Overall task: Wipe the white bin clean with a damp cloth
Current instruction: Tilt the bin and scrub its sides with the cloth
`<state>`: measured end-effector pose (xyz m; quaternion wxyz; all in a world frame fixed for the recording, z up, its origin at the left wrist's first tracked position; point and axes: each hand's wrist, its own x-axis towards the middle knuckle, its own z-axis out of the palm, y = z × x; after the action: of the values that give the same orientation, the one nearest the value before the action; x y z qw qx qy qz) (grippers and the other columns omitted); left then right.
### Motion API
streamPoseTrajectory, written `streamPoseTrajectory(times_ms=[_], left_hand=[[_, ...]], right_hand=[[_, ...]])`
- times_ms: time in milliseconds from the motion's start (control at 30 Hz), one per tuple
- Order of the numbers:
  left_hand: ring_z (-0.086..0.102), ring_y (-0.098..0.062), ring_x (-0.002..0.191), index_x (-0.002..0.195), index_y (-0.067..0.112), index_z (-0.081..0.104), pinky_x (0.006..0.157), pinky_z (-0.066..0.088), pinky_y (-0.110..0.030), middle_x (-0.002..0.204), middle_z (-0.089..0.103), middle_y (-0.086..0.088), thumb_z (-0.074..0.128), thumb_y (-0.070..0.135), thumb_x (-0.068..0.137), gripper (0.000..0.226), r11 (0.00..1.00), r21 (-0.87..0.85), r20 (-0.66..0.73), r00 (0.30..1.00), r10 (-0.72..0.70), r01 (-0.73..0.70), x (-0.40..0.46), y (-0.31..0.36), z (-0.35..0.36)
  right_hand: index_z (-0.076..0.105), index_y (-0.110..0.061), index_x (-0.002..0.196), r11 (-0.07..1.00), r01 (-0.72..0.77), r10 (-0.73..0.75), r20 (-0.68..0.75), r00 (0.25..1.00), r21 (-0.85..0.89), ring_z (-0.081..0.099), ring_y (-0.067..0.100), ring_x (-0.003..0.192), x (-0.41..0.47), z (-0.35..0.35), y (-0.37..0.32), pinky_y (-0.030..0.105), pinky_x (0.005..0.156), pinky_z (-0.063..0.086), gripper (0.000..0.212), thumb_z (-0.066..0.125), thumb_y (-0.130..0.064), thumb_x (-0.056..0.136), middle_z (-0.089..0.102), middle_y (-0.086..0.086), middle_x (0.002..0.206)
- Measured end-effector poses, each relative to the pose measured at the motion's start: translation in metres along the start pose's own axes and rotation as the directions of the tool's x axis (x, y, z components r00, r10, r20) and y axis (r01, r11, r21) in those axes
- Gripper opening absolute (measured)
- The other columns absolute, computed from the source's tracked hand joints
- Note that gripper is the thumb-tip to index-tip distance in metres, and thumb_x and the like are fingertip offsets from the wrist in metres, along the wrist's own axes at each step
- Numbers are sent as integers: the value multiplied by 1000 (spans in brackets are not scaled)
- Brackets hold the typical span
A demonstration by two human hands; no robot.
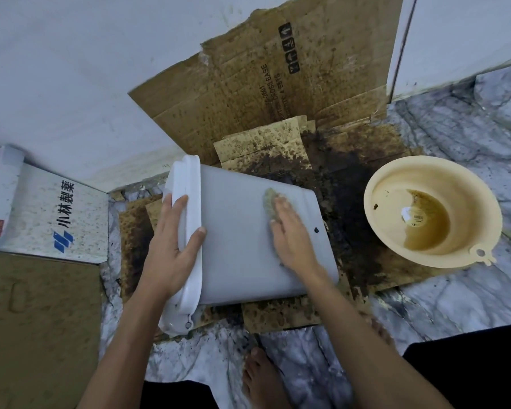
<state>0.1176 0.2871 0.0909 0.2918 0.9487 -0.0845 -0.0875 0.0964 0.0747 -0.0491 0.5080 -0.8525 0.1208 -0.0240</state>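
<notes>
White rectangular plastic bin (242, 246): smooth matte side wall with rounded corners, lying on its side on the cardboard, its glossy ridged rim (189, 240) turned to the left. One small dark mark sits near its right edge.

Left hand (171, 246): fingers curled over the rim, thumb laid along the rim's inner edge; a firm clasp that steadies the bin.

Right hand (289, 234): flat, palm down on the upturned side wall, fingers spread narrowly, pressing a small crumpled greenish-grey cloth (270, 202). Only the far end of the cloth shows past the fingertips.

Flattened brown corrugated cardboard (278, 84): printed black lettering and handling symbols, heavily speckled with dark spots; one sheet leans against the white wall, smaller pieces lie flat beneath the bin.

Black granular dirt patch (337, 172): spread over the floor cardboard between the bin and the basin.

Round cream plastic basin (431, 211): shallow, tilted, with a small hanging tab on its near rim, holding murky brown water; it stands to the right of the bin, apart from it.

White printed carton (56, 214): blue logo and characters, speckled, lying at left.

Grey-veined marble-patterned floor (455, 296): glossy.

Bare foot (263, 376): on the floor near the lower edge.
</notes>
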Motion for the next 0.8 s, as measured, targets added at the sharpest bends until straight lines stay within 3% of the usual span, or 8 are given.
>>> streamPoseTrajectory(times_ms=[167,300,400,533,667,800], left_hand=[[7,7,144,157,39,24,115,24,-35,169,1,18,53,44,100,64,1000,-24,-4,1000,-7,7,-1,-2,0],[8,4,148,157,40,23,114,23,-34,169,1,18,53,44,100,64,1000,-20,-8,1000,-8,8,-1,-3,-1],[9,-7,155,158,38,23,119,22,-40,170,2,16,53,44,101,64,1000,-10,-13,1000,-5,5,-1,-3,0],[10,-9,156,158,37,23,122,23,-46,170,2,15,52,44,101,64,1000,-7,-12,1000,-5,5,0,-1,0],[6,-7,156,158,37,22,122,21,-43,170,1,16,52,44,101,65,1000,-3,-6,1000,5,-5,0,1,1],[6,-6,156,158,38,23,123,21,-44,170,2,17,53,44,101,65,1000,-21,-6,1000,-4,4,-1,-1,0]], right_hand=[[33,-21,152,978,192,-194,16,981,85,17,4,148,-76,17,-28,31,122,12,51,41,-26,102,27,-9,160],[28,-22,153,994,-41,52,-104,993,103,13,1,148,-108,11,23,40,122,16,53,35,-33,102,23,-12,161],[25,-19,155,961,-234,257,-166,952,144,13,3,147,-95,-6,54,41,122,16,57,31,-36,100,22,-6,162],[25,-17,154,943,-289,311,-128,942,166,21,17,148,-54,-24,61,30,119,14,51,34,-25,105,25,2,161],[28,-15,154,981,-171,178,-78,981,87,23,14,147,-30,-10,27,28,119,14,51,36,-27,105,28,0,160],[29,-20,154,996,-18,22,-46,999,85,17,2,148,-59,0,20,23,119,13,54,38,-35,103,24,-11,160]])
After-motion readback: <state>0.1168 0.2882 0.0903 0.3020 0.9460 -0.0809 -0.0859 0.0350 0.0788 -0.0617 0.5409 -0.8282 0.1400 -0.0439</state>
